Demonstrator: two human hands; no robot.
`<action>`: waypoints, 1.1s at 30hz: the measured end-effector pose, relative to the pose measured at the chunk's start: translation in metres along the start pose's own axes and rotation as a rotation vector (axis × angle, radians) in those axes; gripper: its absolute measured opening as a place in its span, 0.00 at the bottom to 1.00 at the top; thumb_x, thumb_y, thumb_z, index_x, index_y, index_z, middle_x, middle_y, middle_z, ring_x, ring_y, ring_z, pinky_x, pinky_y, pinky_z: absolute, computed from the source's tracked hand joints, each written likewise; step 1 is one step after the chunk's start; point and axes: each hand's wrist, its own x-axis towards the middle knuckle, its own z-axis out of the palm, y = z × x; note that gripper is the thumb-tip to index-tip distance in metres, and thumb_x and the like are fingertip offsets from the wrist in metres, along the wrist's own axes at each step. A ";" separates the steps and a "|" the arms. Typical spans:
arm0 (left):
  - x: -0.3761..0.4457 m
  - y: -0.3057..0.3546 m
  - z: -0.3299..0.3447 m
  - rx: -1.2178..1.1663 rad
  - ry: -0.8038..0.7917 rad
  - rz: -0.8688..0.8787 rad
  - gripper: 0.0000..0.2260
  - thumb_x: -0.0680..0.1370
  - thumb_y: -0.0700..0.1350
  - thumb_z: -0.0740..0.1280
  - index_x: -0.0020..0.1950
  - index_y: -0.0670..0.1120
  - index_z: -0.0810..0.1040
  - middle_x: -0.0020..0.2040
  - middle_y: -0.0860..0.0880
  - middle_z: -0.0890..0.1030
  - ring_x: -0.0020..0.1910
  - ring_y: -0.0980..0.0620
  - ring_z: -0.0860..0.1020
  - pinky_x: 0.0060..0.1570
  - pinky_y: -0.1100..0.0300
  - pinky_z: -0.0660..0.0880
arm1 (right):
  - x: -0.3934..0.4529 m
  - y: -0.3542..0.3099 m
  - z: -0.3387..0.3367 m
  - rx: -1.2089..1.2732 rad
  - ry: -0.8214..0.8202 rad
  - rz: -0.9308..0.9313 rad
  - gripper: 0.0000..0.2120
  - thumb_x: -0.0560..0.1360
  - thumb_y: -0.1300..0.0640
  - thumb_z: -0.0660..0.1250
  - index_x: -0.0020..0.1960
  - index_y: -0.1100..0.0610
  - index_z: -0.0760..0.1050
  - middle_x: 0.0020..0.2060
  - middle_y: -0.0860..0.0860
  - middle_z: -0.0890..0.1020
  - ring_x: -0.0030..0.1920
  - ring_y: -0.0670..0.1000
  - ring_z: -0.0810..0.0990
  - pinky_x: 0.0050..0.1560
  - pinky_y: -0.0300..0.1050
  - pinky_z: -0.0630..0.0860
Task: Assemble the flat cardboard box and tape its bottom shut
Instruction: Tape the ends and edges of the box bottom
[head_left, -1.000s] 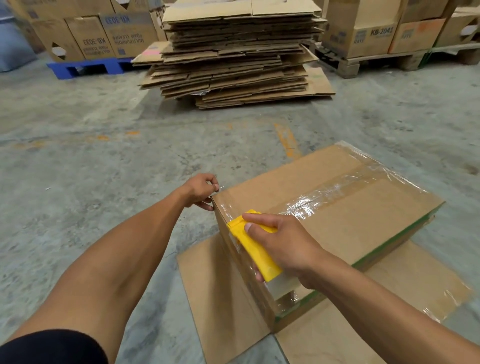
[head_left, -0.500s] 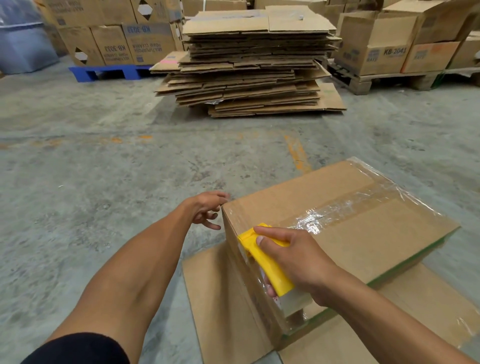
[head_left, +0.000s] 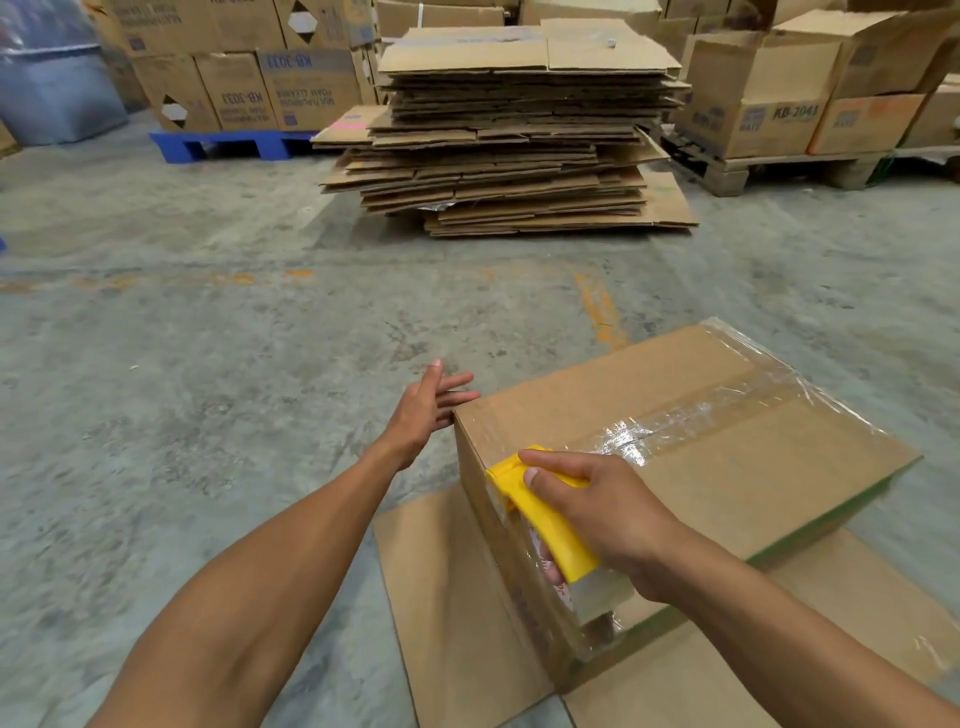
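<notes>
An assembled brown cardboard box (head_left: 727, 467) stands upside down on the floor, its flaps splayed underneath. Clear tape (head_left: 691, 421) runs along the seam of its upturned bottom and down the near end. My right hand (head_left: 597, 509) grips a yellow tape dispenser (head_left: 545, 514) pressed against the box's near top edge and end face. Just left of the box's far-left corner, my left hand (head_left: 428, 408) hovers with fingers straight and spread, holding nothing.
A tall stack of flat cardboard boxes (head_left: 509, 135) lies on the concrete floor ahead. Printed cartons sit on a blue pallet (head_left: 223, 145) at the back left and on a wooden pallet (head_left: 779, 171) at the back right. An orange floor mark (head_left: 600, 312) runs toward the box.
My left hand let go of the box's far-left corner and opened its fingers. The right hand stays on the dispenser at the near edge. The view tilted up a little.
</notes>
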 end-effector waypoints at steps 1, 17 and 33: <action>-0.003 0.002 0.001 0.007 -0.011 0.000 0.29 0.83 0.61 0.46 0.66 0.47 0.78 0.57 0.47 0.84 0.57 0.54 0.80 0.59 0.55 0.73 | 0.000 0.000 0.000 0.002 0.001 0.000 0.12 0.79 0.54 0.68 0.62 0.48 0.80 0.42 0.47 0.73 0.22 0.59 0.77 0.26 0.46 0.77; -0.031 -0.021 -0.007 1.057 -0.409 0.605 0.25 0.82 0.53 0.41 0.78 0.50 0.59 0.77 0.57 0.58 0.77 0.61 0.52 0.77 0.57 0.46 | -0.019 0.007 -0.003 0.097 0.033 -0.033 0.15 0.80 0.58 0.66 0.67 0.54 0.77 0.32 0.56 0.78 0.21 0.56 0.75 0.23 0.42 0.74; -0.029 -0.026 -0.009 1.104 -0.392 0.706 0.24 0.83 0.52 0.46 0.78 0.49 0.59 0.78 0.54 0.60 0.78 0.58 0.54 0.77 0.54 0.50 | -0.131 0.056 -0.040 0.052 -0.006 0.056 0.12 0.78 0.53 0.67 0.58 0.41 0.82 0.29 0.59 0.81 0.22 0.55 0.75 0.25 0.44 0.75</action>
